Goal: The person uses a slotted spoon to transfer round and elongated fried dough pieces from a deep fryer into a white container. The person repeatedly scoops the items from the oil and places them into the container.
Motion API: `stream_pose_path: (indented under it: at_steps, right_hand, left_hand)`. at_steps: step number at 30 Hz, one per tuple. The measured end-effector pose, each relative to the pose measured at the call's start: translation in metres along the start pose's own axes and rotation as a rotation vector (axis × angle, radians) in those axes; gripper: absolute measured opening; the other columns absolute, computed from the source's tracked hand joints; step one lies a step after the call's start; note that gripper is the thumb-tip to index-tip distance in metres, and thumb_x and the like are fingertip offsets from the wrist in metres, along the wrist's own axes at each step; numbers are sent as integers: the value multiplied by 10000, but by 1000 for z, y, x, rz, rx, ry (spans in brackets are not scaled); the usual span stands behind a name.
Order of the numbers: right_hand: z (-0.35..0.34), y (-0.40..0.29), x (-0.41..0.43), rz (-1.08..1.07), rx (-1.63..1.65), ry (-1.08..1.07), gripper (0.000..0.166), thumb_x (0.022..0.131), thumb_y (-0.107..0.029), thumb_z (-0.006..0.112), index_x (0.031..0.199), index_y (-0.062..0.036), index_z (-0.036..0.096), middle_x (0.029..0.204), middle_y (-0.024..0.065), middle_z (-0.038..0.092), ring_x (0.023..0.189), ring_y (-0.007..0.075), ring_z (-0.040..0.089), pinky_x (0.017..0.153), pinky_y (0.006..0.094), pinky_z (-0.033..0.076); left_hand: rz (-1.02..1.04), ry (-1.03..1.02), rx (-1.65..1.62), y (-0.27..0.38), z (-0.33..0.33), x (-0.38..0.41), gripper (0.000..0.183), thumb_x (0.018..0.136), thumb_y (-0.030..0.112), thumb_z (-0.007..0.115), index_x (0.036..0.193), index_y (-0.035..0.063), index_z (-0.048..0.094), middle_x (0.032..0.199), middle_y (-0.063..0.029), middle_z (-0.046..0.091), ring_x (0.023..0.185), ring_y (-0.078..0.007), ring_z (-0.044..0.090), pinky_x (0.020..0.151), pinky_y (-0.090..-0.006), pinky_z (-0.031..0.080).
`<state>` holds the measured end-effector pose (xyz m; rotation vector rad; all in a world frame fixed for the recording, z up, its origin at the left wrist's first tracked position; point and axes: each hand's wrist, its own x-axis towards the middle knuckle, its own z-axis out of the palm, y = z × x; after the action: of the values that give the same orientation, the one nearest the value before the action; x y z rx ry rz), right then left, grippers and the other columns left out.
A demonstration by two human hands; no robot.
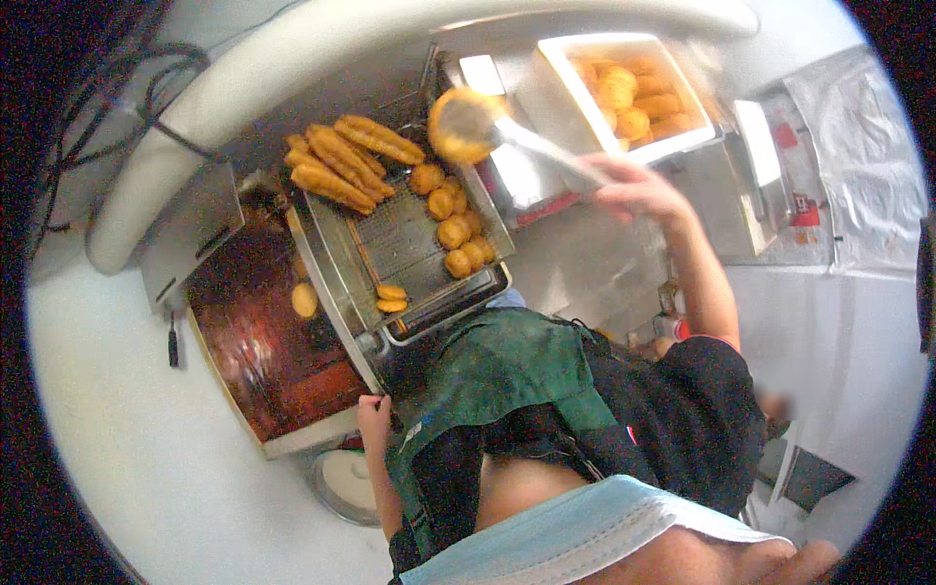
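My right hand (636, 189) grips the pale handle of a skimmer or ladle (548, 150), blurred by motion. Its round head (468, 126) looks orange around a greyish middle and hangs over the back right corner of a wire draining rack (369, 241). Whether food lies in it cannot be told. Long fried dough sticks (340, 161) are piled at the rack's back left, and round fried balls (453, 230) line its right side. Two flat fried pieces (391, 298) lie near the front. My left hand (374, 411), fingers curled, is at the front corner of the fryer (274, 365).
Dark oil fills the fryer, with a pale round piece (304, 300) floating in it. A white bin (621, 95) of fried food stands at the back right. Below the fryer's corner is a bowl of white contents (347, 479). A thick pale pipe (292, 80) curves behind.
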<state>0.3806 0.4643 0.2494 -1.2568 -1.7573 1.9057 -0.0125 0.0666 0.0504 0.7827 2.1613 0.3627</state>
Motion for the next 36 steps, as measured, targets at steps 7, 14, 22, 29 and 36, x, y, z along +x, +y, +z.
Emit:
stream_pose_path:
  at_steps: [7, 14, 22, 29, 36]
  right_hand:
    - [-120, -22, -75, -13, -254, 612, 465, 783, -247, 645, 1200, -103, 498, 771, -1, 538, 653, 64, 500, 505, 205, 394]
    - [-152, 3, -29, 56, -386, 582, 444, 770, -268, 658, 1162, -104, 529, 731, 15, 554, 568, 83, 491, 481, 215, 402]
    - [-124, 10, -23, -204, -631, 905, 464, 796, -250, 636, 1214, -110, 491, 944, 73, 615, 731, 108, 565, 562, 229, 431]
    - [30, 23, 47, -23, -567, 153, 543, 779, -305, 629, 1224, -46, 457, 1002, 121, 597, 889, 179, 572, 793, 298, 446]
    - [111, 127, 163, 152, -1206, -235, 609, 721, -439, 627, 1110, 6, 485, 963, 233, 597, 875, 351, 599, 741, 436, 489]
  left_hand:
    - [21, -59, 119, -12, 6, 24, 296, 767, 267, 623, 755, 13, 472, 726, -134, 501, 714, -274, 519, 673, -376, 417]
    - [-168, -84, 26, -75, 25, 50, 292, 762, 259, 616, 742, -2, 486, 676, -138, 511, 680, -273, 538, 656, -382, 424]
    - [-14, 20, 179, 12, -4, 13, 323, 787, 328, 567, 839, 17, 500, 819, -188, 578, 806, -362, 556, 717, -420, 428]
    - [8, 140, 141, -4, 11, 1, 316, 777, 323, 581, 918, 47, 517, 872, -162, 601, 843, -348, 568, 729, -410, 441]
    - [-95, 90, 59, 21, 3, -8, 328, 779, 340, 578, 943, 61, 521, 894, -163, 607, 852, -351, 574, 722, -416, 445]
